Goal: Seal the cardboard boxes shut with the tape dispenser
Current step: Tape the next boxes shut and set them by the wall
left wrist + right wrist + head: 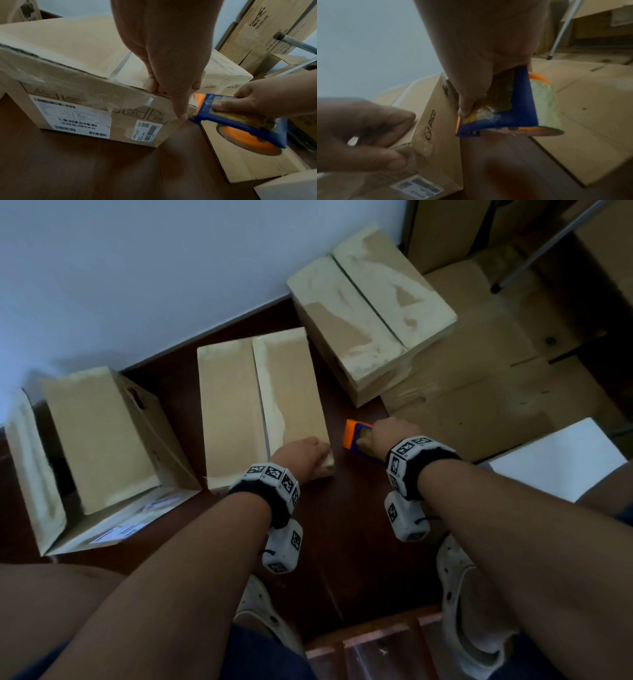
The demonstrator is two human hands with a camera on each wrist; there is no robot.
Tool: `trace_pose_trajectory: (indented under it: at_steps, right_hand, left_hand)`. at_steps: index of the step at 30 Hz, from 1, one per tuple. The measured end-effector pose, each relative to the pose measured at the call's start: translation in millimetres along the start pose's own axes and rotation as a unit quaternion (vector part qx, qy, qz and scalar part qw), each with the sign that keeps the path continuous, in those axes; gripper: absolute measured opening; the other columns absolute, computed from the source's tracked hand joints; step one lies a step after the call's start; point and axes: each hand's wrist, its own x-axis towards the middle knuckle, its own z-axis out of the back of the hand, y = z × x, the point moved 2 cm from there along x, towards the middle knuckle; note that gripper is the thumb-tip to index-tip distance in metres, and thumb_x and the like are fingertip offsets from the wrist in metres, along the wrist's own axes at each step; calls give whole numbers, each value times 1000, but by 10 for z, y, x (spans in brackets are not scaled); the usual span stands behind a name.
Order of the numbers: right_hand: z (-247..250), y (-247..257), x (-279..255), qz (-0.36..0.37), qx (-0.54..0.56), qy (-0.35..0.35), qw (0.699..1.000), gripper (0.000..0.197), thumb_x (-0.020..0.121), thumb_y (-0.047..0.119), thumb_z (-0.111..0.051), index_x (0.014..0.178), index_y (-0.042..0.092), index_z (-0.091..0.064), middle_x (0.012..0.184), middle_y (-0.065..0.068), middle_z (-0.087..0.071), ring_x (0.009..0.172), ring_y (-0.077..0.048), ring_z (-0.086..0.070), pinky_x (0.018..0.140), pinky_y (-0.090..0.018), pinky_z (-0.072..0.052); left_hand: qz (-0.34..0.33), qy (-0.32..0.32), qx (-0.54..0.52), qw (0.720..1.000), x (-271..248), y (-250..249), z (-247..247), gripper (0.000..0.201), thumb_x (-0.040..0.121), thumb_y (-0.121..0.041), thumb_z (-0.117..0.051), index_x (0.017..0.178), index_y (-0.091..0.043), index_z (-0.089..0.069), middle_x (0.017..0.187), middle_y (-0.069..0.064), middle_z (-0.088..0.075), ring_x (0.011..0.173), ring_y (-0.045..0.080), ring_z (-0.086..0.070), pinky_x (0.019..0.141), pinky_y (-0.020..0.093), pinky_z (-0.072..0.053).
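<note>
Three cardboard boxes stand on the dark wooden floor by the wall. The left box [96, 440] has its flaps up. The middle box [260, 405] has its flaps down with a bare seam, and so does the far box [370, 309]. My left hand [317, 455] holds the middle box [82, 86] at its near right corner, fingers curled on the top edge and thumb [180, 111] down the corner. My right hand [390, 436] grips the blue and orange tape dispenser [356, 436], whose front end [202, 106] sits at that box's right side wall.
Flattened cardboard [479, 392] covers the floor to the right, with a white sheet [561, 457] near my right arm. A metal leg [548, 244] slants down at the back right, beside stacked cartons [267, 33]. My feet in white shoes [469, 594] and a wooden frame [376, 645] are below.
</note>
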Motion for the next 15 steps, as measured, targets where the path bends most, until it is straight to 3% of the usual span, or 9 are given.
trace_pose_trajectory:
  at_steps: [5, 7, 8, 11, 13, 15]
  right_hand:
    - [-102, -89, -47, 1, 103, -74, 992, 42, 96, 43, -47, 72, 8, -48, 79, -10, -54, 71, -27, -57, 55, -29, -36]
    - [-36, -83, -124, 1, 138, -101, 985, 28, 93, 31, -51, 97, 3, -53, 81, -10, -56, 74, -29, -58, 54, -29, -36]
    - [18, -64, -164, 4, 150, -112, 982, 32, 91, 25, -52, 112, 1, -47, 85, -12, -58, 78, -32, -60, 56, -30, -37]
    - [182, 65, -269, 60, 144, -170, 973, 45, 89, 15, -50, 129, 3, -34, 105, -16, -62, 100, -37, -60, 78, -37, -41]
    - [266, 196, -284, 112, 97, -220, 964, 43, 91, 17, -49, 130, 6, -35, 112, -14, -61, 112, -34, -54, 100, -43, -33]
    - [331, 363, -253, 155, 51, -240, 957, 38, 93, 20, -50, 128, 10, -39, 119, -12, -58, 120, -31, -46, 107, -46, -27]
  left_hand:
    - [15, 1, -29, 999, -46, 12, 21, 31, 88, -39, -62, 97, -10, -52, 104, 12, -54, 96, 30, -54, 82, 38, -43]
    - [25, 3, -65, 998, -76, 27, 47, 26, 88, -37, -62, 86, -15, -49, 95, 10, -56, 92, 30, -55, 79, 36, -42]
    - [35, -9, -94, 995, -98, 43, 73, 23, 90, -36, -61, 84, -16, -49, 92, 10, -58, 90, 29, -56, 77, 33, -41]
    - [97, -92, -209, 969, -258, 224, 159, 21, 95, -31, -55, 86, -13, -57, 86, 7, -62, 83, 23, -56, 75, 29, -41]
    - [157, -157, -276, 935, -413, 477, 162, 23, 95, -31, -54, 86, -11, -61, 84, 6, -68, 82, 24, -62, 77, 33, -48]
    - [219, -209, -320, 898, -589, 743, 124, 23, 94, -32, -54, 84, -14, -62, 80, 4, -70, 81, 23, -65, 77, 34, -50]
